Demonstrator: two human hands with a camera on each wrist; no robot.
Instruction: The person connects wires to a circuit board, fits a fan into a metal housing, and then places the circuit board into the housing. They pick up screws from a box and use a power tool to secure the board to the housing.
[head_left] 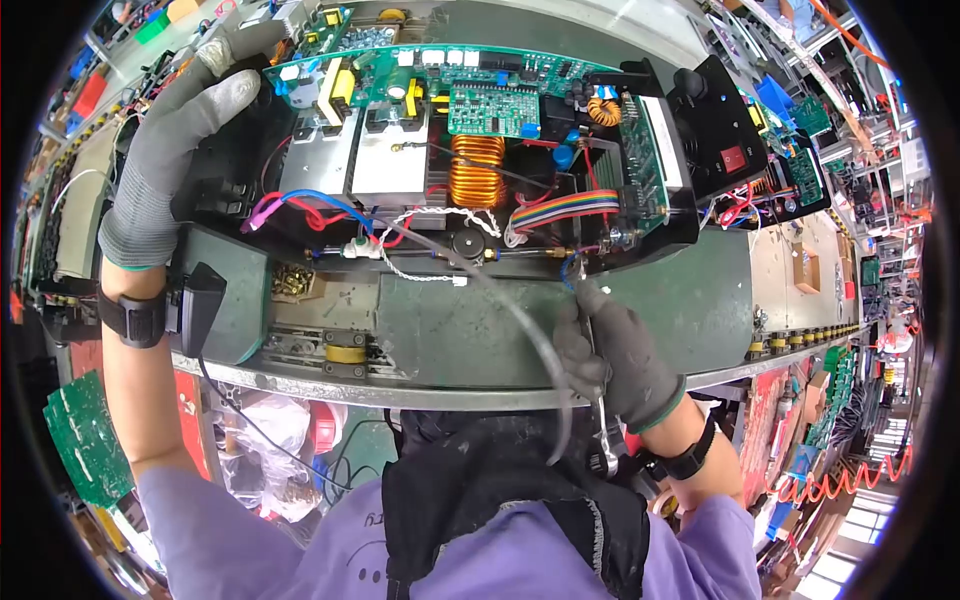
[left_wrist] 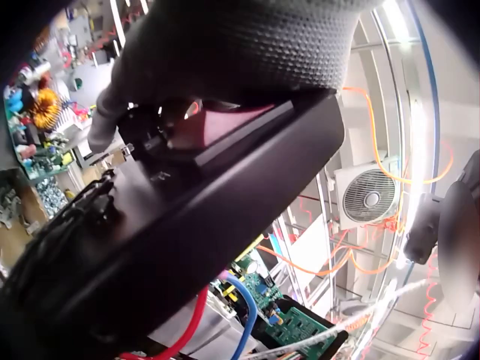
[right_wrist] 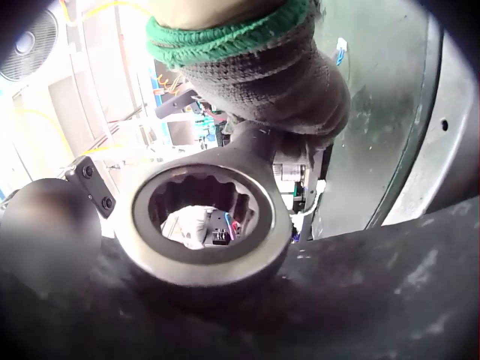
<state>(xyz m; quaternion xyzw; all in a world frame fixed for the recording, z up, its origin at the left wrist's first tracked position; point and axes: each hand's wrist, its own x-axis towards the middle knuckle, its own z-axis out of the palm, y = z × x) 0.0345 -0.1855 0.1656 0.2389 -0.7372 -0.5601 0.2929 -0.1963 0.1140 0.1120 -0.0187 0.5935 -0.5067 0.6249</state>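
A black housing [head_left: 640,235] with an open top holds green circuit boards [head_left: 495,110], a copper coil [head_left: 478,170] and a rainbow ribbon cable [head_left: 565,208]. At its left end my gloved left hand [head_left: 165,150] grips the end panel [left_wrist: 225,202], fingers bent over the edge in the left wrist view. My gloved right hand [head_left: 625,355] holds a combination wrench [head_left: 602,430] by the shaft, its upper end right by the housing's front edge near a blue wire [head_left: 567,272]. The wrench's toothed ring end [right_wrist: 214,271] faces the right wrist camera.
The housing stands on a green bench surface [head_left: 460,325] with a metal front edge [head_left: 480,398]. A second black unit [head_left: 725,125] with a red switch is beside it on the right. A box of small brass parts [head_left: 293,282] sits at the front left. A blurred clear tube [head_left: 520,320] crosses the head view.
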